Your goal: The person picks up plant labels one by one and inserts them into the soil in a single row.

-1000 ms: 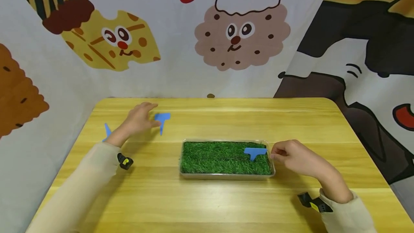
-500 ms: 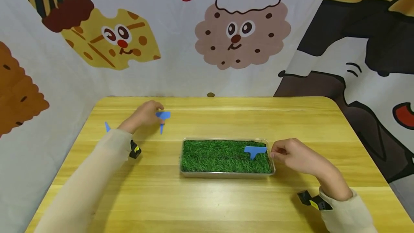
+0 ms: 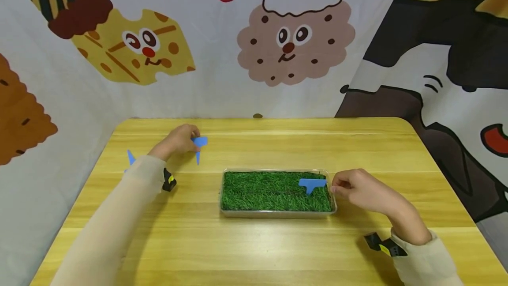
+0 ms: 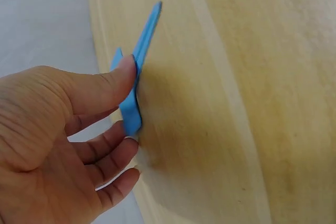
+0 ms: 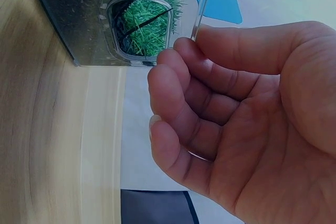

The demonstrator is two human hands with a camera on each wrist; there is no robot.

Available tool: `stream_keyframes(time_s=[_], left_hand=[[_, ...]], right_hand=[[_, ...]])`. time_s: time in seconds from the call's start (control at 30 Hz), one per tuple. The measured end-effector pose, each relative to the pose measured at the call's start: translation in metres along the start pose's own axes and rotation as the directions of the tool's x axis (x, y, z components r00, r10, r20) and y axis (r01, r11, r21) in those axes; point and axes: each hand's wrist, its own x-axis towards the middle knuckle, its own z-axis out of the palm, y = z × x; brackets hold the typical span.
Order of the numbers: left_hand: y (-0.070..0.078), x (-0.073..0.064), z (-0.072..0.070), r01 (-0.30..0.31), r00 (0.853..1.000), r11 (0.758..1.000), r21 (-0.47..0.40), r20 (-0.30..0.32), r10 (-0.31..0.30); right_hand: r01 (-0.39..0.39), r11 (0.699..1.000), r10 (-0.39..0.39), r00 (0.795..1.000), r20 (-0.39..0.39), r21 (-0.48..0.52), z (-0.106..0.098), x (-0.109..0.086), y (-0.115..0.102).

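Note:
My left hand [image 3: 177, 140] pinches a blue T-shaped plant label [image 3: 201, 141] at the far left of the table. In the left wrist view the thumb presses on the label [image 4: 130, 116] near where its stem meets the head, and the pointed stem sticks out past the fingers. At the end of a clear plastic box [image 3: 278, 215] filled with green grass, my right hand [image 3: 367, 191] holds the rim between thumb and forefinger. A second blue plant label [image 3: 312, 183] stands upright in the grass [image 3: 258, 191], near the box's right end.
Another blue plant label [image 3: 130, 157] lies on the wooden table [image 3: 254, 250] at the left, partly hidden behind the left sleeve [image 3: 119, 215]. A cloth with cartoon figures [image 3: 295, 43] hangs behind the table's back edge.
My left hand has moved slightly right and closed its thumb and fingers on the blue plant label at the far left. My right hand has stayed at the box's rim.

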Motion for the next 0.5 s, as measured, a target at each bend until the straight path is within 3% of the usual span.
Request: stream_keyframes(time_s=[0.23, 0.5], left_hand=[[-0.0075, 0.0032, 0.0007, 0.024, 0.999, 0.997, -0.073, -0.042, -0.027], [-0.0066, -0.0012, -0.0057, -0.043, 0.980, 0.989, -0.143, -0.199, 0.014]], right_hand=[[-0.007, 1.000, 0.007, 1.000, 0.006, 0.006, -0.0030, 0.0021, -0.0032], [-0.026, 1.000, 0.026, 1.000, 0.015, 0.015, -0.0054, 0.0036, -0.0056]])
